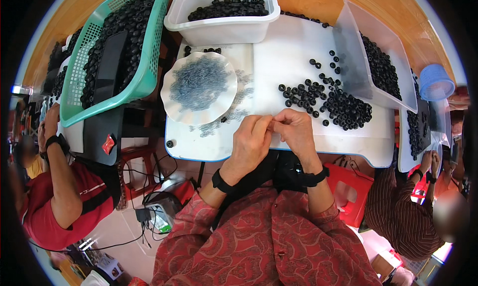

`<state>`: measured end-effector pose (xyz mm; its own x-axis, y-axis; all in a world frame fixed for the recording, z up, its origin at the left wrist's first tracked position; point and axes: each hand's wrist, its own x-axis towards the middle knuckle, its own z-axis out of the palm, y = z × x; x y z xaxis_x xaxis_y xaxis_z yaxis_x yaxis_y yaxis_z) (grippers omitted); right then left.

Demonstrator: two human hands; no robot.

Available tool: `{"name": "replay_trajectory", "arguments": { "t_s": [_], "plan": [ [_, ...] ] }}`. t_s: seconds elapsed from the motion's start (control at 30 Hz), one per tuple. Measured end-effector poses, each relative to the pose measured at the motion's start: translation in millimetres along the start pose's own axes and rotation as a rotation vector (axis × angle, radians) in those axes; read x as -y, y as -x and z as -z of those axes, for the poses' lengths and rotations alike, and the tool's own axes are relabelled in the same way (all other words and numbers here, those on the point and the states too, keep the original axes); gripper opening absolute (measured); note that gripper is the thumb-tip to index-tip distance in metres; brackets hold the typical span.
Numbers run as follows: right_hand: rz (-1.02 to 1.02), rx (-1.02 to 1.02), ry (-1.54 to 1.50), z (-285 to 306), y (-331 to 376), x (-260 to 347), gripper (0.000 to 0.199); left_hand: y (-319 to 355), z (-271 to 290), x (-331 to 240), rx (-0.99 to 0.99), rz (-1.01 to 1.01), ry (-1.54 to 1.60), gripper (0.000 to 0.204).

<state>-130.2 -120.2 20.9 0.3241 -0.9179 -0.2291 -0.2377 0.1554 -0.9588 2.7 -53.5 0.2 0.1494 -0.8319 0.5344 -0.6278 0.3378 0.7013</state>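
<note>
Over the table's front edge, my left hand point(250, 140) and my right hand point(297, 135) meet with fingertips pinched together. Whatever lies between the fingertips is too small or hidden to make out. Just left of them is a white scalloped plate point(199, 118) heaped with thin dark slivers point(198, 82); more slivers are strewn on the tabletop around it. Beyond my right hand lies a loose pile of small black rings point(347, 109), with other rings scattered toward the back. One black ring point(170, 143) rests alone near the front left corner.
A white tub point(221, 33) of black rings stands at the back. The translucent bin point(351, 52) at right holds more. At left, a green basket point(133, 89) carries rings and a flat black object point(110, 64). Co-workers sit on both sides; cables point(144, 216) trail over the floor.
</note>
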Motion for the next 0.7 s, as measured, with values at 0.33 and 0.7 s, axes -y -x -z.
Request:
{"name": "replay_trajectory", "arguments": {
  "t_s": [0.33, 0.7],
  "plan": [
    [0.100, -0.072, 0.102, -2.2, -3.6, -15.7, 0.006, -2.7, 2.0, -0.9, 0.084, -0.005, -0.085, 0.036],
    [0.138, -0.103, 0.201, -4.0, 0.7, -11.5, 0.006, -7.4, 13.2, 2.4, 0.195, -0.073, -0.013, 0.046]
  ]
}}
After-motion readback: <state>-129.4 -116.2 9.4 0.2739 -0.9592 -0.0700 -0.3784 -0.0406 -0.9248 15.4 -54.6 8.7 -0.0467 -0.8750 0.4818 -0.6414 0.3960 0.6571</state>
